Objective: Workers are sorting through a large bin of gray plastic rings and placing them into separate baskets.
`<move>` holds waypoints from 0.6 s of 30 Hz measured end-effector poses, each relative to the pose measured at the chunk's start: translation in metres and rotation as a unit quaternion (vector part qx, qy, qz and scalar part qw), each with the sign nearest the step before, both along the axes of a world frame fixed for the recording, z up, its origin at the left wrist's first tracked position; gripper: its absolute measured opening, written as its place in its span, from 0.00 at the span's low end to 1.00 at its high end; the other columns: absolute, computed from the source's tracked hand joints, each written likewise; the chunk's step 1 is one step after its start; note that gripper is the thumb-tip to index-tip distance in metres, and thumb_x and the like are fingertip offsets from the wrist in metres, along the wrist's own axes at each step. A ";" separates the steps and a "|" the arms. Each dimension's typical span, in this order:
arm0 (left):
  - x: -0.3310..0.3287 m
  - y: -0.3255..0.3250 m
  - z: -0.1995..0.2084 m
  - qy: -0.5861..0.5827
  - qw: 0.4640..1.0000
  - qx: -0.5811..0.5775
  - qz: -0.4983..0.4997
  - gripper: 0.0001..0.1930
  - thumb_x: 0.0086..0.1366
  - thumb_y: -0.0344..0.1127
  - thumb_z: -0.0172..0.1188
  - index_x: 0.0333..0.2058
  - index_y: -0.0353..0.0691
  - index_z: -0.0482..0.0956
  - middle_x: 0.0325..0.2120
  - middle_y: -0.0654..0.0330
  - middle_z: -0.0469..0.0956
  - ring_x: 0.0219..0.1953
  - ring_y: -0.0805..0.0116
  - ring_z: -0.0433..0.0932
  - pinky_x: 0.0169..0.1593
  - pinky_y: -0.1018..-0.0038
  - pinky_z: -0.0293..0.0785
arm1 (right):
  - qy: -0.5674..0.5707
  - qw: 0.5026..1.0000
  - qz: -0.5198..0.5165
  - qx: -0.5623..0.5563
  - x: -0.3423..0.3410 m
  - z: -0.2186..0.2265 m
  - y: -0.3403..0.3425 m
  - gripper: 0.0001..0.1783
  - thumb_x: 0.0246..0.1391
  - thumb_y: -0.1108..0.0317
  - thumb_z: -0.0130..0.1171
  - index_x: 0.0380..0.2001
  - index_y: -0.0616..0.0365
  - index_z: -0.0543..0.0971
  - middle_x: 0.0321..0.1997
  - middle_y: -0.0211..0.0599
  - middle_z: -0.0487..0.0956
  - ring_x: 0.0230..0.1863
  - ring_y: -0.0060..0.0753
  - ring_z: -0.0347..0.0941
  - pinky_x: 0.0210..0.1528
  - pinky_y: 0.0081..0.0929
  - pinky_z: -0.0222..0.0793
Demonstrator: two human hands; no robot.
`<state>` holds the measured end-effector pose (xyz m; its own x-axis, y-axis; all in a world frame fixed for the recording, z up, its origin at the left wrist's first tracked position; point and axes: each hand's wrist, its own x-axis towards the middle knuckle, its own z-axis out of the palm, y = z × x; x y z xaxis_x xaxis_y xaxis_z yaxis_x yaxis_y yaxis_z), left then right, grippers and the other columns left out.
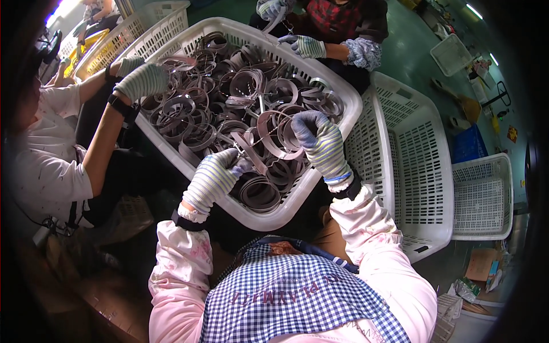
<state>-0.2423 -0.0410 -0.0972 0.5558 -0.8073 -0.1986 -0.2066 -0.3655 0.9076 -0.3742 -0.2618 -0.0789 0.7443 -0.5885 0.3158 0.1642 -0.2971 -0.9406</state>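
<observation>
A large white plastic basket [274, 223] in front of me is heaped with grey-brown rings and curled flat strips. My left hand [213, 178], in a striped knit glove, is closed at the basket's near side, its fingertips pinching a flat grey-brown strip [253, 155]. My right hand [323, 147], gloved alike, is curled closed over the near right of the heap. A wide grey-brown ring [264, 127] stands between my hands, its right side against my right fingers. What those fingers grip is hidden. A thin, bright twisted piece crosses the ring.
At the left, a person's gloved hand [143, 82] reaches into the heap. Across the basket, another person's gloved hand [306, 47] is over the far rim. White baskets [420, 177] stand close on my right, with a smaller one [483, 197] beyond. More baskets [163, 31] stand at the back left.
</observation>
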 end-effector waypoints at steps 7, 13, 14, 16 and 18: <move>0.001 0.002 -0.014 -0.040 0.996 -0.083 0.024 0.13 0.64 0.35 0.66 0.44 0.37 0.81 0.28 0.55 0.83 0.28 0.68 0.78 0.38 0.72 0.74 | 0.095 0.981 0.068 0.158 0.000 0.007 -0.004 0.16 0.61 0.59 0.66 0.43 0.62 0.82 0.36 0.24 0.81 0.35 0.11 0.72 0.40 0.16 0.72; 0.004 0.001 -0.008 -0.149 0.988 -0.018 -0.023 0.13 0.65 0.25 0.63 0.49 0.34 0.80 0.32 0.66 0.82 0.34 0.82 0.74 0.41 0.80 0.75 | 0.053 0.978 0.124 0.156 -0.006 0.009 -0.006 0.14 0.60 0.61 0.66 0.42 0.61 0.82 0.31 0.20 0.78 0.31 0.09 0.69 0.35 0.12 0.67; 0.004 0.001 -0.008 -0.148 0.988 -0.018 -0.022 0.13 0.65 0.25 0.63 0.49 0.34 0.80 0.32 0.66 0.82 0.34 0.82 0.74 0.41 0.80 0.75 | 0.038 0.971 0.145 0.184 -0.007 0.010 -0.006 0.14 0.61 0.61 0.66 0.42 0.60 0.82 0.31 0.20 0.78 0.31 0.09 0.69 0.35 0.12 0.67; 0.004 -0.001 -0.009 -0.154 0.987 -0.031 -0.015 0.12 0.64 0.25 0.63 0.47 0.34 0.80 0.32 0.66 0.82 0.34 0.82 0.75 0.41 0.79 0.76 | 0.039 0.974 0.138 0.177 -0.007 0.008 -0.005 0.13 0.61 0.61 0.66 0.42 0.60 0.81 0.31 0.20 0.78 0.31 0.09 0.69 0.34 0.12 0.66; 0.005 -0.002 -0.011 -0.155 0.987 -0.038 -0.017 0.12 0.64 0.25 0.63 0.47 0.34 0.81 0.32 0.65 0.82 0.34 0.81 0.75 0.41 0.78 0.76 | 0.040 0.976 0.130 0.169 -0.008 0.007 -0.003 0.13 0.61 0.61 0.66 0.41 0.59 0.81 0.30 0.20 0.78 0.30 0.09 0.68 0.34 0.11 0.66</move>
